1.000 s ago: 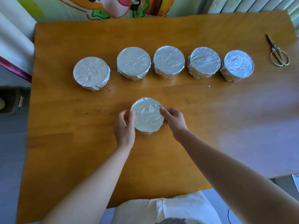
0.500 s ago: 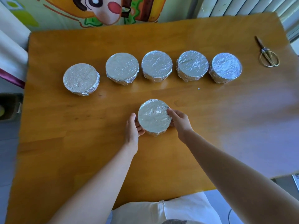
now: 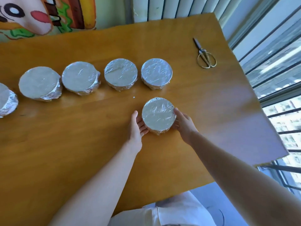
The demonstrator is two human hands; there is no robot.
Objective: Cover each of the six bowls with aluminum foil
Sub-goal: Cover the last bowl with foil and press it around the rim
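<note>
Near bowl [image 3: 158, 113], its top and sides wrapped in crinkled foil [image 3: 160, 130], sits on a wooden table [image 3: 211, 111] between a person's two bare hands.

Head view, looking down:
- **Left hand:** The left hand [image 3: 136, 126] lies palm-up against the bowl's left wall. Its fingers are straight and pressed together, touching the foil low down.
- **Right hand:** The right hand [image 3: 184, 123] cups the right wall with its thumb along the rim. Its fingers curve round the side, and their tips are hidden beneath the bowl.
- **Other bowls:** A row of five bowls [image 3: 120, 72] stands further back, all foil-covered. The leftmost is cut off by the picture's edge, and the rightmost stands just behind the near bowl.
- **Elsewhere on the table:** A speck of foil [image 3: 133, 97] lies between the row and the near bowl. Scissors [image 3: 205, 56] rest well apart, towards the far right corner.

All six bowls look covered, so the likely work left is tidying or placing this last one. Several things could go wrong:
- Squeezing from both sides could dent or tear the thin foil.
- Sliding the bowl across the wood could drag the tucked hem loose underneath.
- Pushing it back carelessly could knock the bowl behind and scuff that bowl's wrap.
</note>
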